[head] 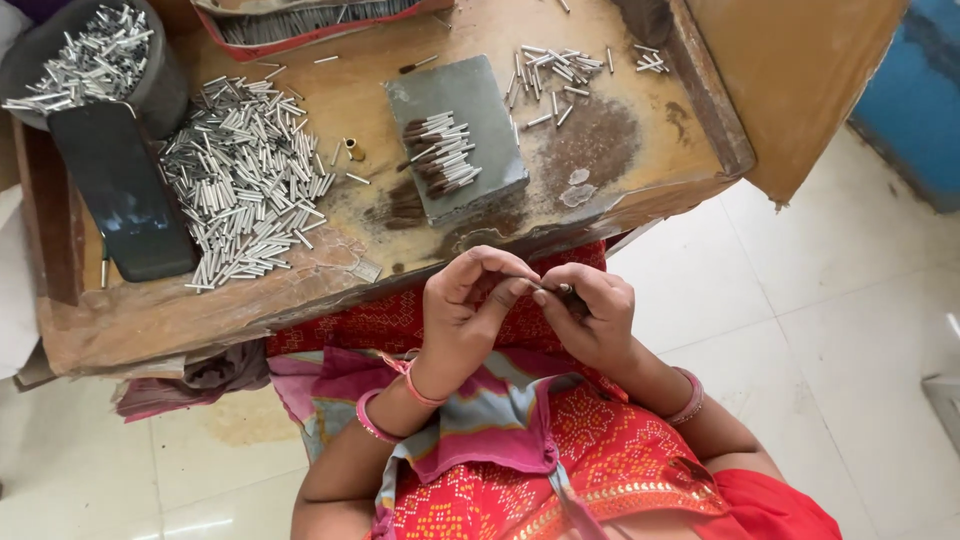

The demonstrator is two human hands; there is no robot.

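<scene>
Hands meet just below the near edge of a worn wooden table (640, 160), over the person's lap in red patterned cloth. The left hand (462, 310) and the right hand (590, 315) are both pinched on one small piece held between them: a thin metal tube (524, 283) at the left fingertips, joined to a dark tuft (566, 292) gripped in the right fingers. The tips of the two hands are touching. How far the tuft sits inside the tube cannot be told, since the fingers cover most of it.

On the table, straight ahead of the hands, lies a grey slab (490, 110) carrying a small heap of finished pieces (440, 155), silver tubes with dark tufted ends, lying roughly side by side. To the left of the slab spreads a large pile of bare tubes (245, 180), and beside that pile lies a black phone (125, 190), screen up. Behind the phone stands a dark round bowl (165, 85) filled with more tubes. A smaller scatter of tubes (555, 70) lies at the far right part of the table, well apart from the hands. A red tray (290, 38) holding dark thin sticks sits at the far edge.
</scene>
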